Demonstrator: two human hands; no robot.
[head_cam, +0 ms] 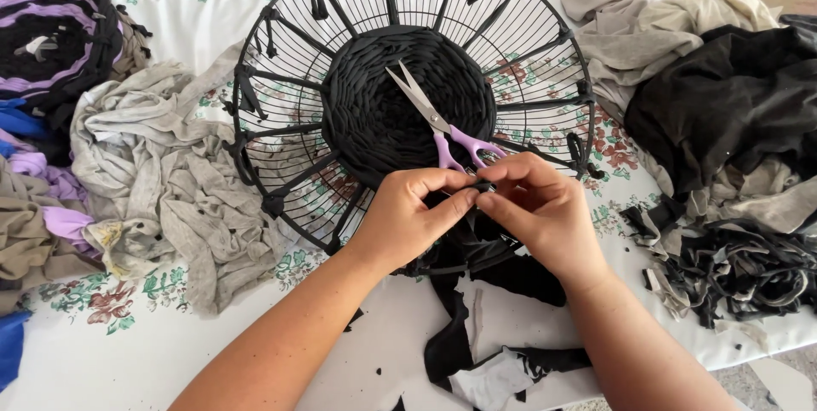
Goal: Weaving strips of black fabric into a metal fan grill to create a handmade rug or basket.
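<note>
Your two forearms come up from the bottom edge, and between them black fabric scraps [451, 339] lie loose on the white cloth. Your left hand [408, 215] and right hand [540, 207] meet at the near rim of the wire basket frame [281, 79], fingertips pinched shut on a black fabric strip [478, 187]. What shows of the strip between your fingers is short and runs roughly left to right; the rest of it drops away under your hands toward the scraps.

Just beyond your knuckles the scissors [434, 117] rest inside the frame on its woven black base [383, 113]. Their long axis runs diagonally: the purple handles sit nearest your right hand, and the slightly parted blades point up and to the left, away from you.

Grey fabric [162, 181] is heaped to the left of the frame, with a purple-and-black woven basket [51, 37] in the far left corner. To the right sits a pile of black and grey cloth [723, 96], and nearer you on that side, a tangle of cut black strips [749, 271]. All of it lies on the floral tablecloth [111, 300], whose red and green flower print shows along its edges.
</note>
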